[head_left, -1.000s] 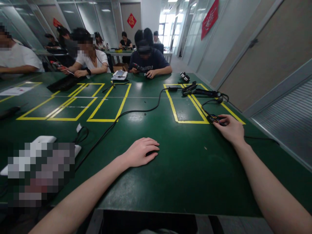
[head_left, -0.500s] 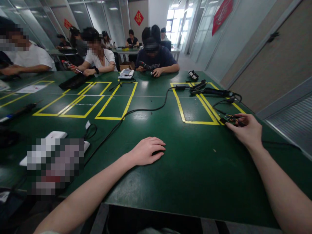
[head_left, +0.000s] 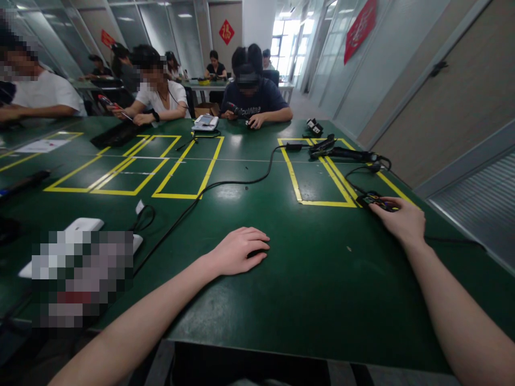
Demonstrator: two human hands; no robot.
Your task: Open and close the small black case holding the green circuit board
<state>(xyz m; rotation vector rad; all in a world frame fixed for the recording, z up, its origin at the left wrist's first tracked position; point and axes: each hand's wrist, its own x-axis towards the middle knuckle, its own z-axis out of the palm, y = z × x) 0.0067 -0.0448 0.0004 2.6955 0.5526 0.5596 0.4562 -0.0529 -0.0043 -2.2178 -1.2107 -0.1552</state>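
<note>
My left hand rests palm down on the green table, its fingers stretched out and holding nothing. At the right, my right hand has thumb and fingers around a small green circuit board with wires and dark parts. The board is low at the tabletop, by the lower end of a yellow tape line; my fingers partly cover it. Beyond it lies a black, long-handled tool with a cable.
A black cable winds across the table. White devices and a blurred-out item lie at the left. A small black-and-white object stands at the far right edge. Across the table, people work with tools.
My right hand has lowered the circuit board toward the tabletop, and its fingers lie flatter over it. My left hand keeps its place on the table. The view has shifted slightly.
</note>
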